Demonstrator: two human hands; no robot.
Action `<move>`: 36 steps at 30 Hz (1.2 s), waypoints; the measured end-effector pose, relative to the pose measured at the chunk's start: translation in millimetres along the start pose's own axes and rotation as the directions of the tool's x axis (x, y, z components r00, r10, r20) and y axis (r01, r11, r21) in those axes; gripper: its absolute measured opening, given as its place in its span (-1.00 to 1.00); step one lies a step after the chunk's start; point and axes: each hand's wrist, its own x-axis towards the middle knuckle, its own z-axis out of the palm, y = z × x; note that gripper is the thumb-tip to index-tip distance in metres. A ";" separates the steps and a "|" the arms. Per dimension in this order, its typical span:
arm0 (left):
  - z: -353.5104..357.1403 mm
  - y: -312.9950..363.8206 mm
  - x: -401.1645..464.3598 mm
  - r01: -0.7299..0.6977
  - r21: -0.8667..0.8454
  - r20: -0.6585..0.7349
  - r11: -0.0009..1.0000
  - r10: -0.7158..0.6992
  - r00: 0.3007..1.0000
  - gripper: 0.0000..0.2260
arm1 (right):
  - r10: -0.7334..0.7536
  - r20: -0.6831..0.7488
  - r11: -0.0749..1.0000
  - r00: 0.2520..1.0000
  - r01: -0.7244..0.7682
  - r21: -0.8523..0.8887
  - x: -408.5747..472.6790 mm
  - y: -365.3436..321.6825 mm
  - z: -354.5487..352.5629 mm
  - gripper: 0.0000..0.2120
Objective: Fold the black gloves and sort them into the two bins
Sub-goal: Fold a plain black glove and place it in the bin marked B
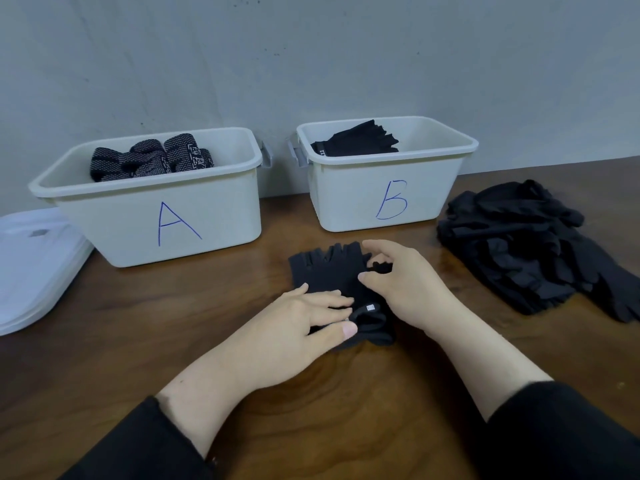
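Gloves (329,271), black and fingerless, lie flat on the wooden table (138,341) in front of bins A (214,216) and B (346,195), directly under both hands. Left hand (294,327) presses on the cuff end with straight fingers and holds nothing, while the right hand (401,282) rests on the gloves' right edge with curled fingers pinching the fabric. More gloves sit in both bins, and a pile (533,247) lies right of bin B.

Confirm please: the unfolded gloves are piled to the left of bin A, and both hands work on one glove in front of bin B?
Not quite. The head view shows the pile to the right of bin B, not left of bin A. The rest holds.
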 end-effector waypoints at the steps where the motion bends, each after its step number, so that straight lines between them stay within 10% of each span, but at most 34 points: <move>1: 0.2 1.2 -0.9 0.002 -0.062 -0.048 0.998 -0.005 0.999 -0.64 | -0.026 -0.005 0.999 1.000 0.026 0.031 -0.9 -0.9 0.2 -0.55; 7: -8.1 1.4 0.5 0.037 -0.282 -0.595 0.959 -0.205 0.777 -0.90 | -0.153 -0.035 0.965 0.988 0.157 0.209 -12.3 -15.4 -5.3 -0.56; 12: -20.8 -1.2 7.5 0.142 -0.700 -0.306 0.700 -0.473 0.826 -0.44 | -0.267 0.095 0.943 0.959 0.239 0.232 -23.1 -32.8 -9.2 -0.51; 16: -23.0 1.5 7.9 0.180 -0.826 -0.065 0.533 -0.408 0.910 -0.72 | -0.312 0.130 0.936 0.941 0.281 0.211 -27.3 -42.4 -4.4 -0.48; 28: -19.3 -8.3 10.0 -0.107 -0.912 -0.332 0.395 -0.561 0.758 -0.83 | -0.007 0.190 0.944 0.982 -0.056 0.325 -14.0 -22.9 -3.8 -0.29; 36: -16.8 -8.9 10.6 -0.137 -0.928 -0.322 0.346 -0.563 0.761 -0.80 | 0.118 0.040 0.553 0.992 -0.099 0.827 -19.5 -34.2 7.1 -0.59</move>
